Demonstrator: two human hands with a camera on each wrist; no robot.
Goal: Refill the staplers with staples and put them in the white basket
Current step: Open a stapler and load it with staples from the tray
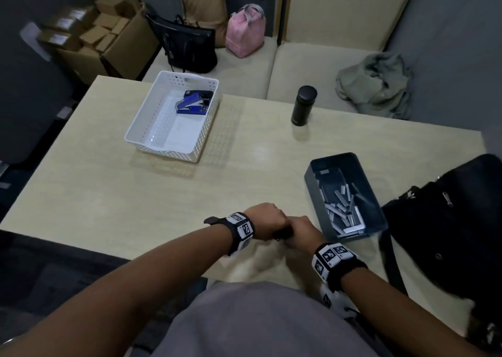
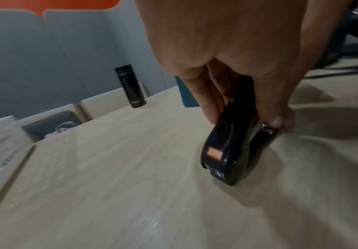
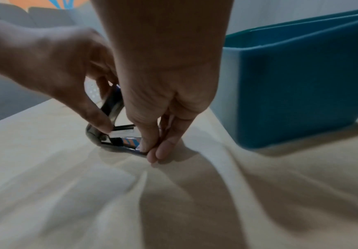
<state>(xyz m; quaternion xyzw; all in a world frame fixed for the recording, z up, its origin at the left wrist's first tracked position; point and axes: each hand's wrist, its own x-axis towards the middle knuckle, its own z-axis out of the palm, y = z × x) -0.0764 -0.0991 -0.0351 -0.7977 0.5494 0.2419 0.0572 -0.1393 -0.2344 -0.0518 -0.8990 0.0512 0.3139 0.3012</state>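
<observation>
A black stapler [image 1: 282, 233] with an orange label [image 2: 214, 154] stands on the table near the front edge, between both hands. My left hand [image 2: 248, 118] grips its upper arm, which is swung up from the base [image 3: 112, 104]. My right hand [image 3: 152, 151] pinches the front end of the base on the table. A pale strip of staples [image 3: 122, 134] lies in the open channel. The white basket [image 1: 141, 128] sits at the far left of the table with blue staplers [image 1: 191, 102] inside. A blue-grey bin [image 1: 309, 177] holds several loose staple strips [image 1: 342, 207].
A black flask [image 1: 303, 106] stands at the table's far edge. A black bag [image 1: 448, 226] lies at the right edge, close to the bin. Bags and a grey cloth [image 1: 375, 82] lie on the sofa behind. Cardboard boxes [image 1: 103, 30] are stacked at the far left.
</observation>
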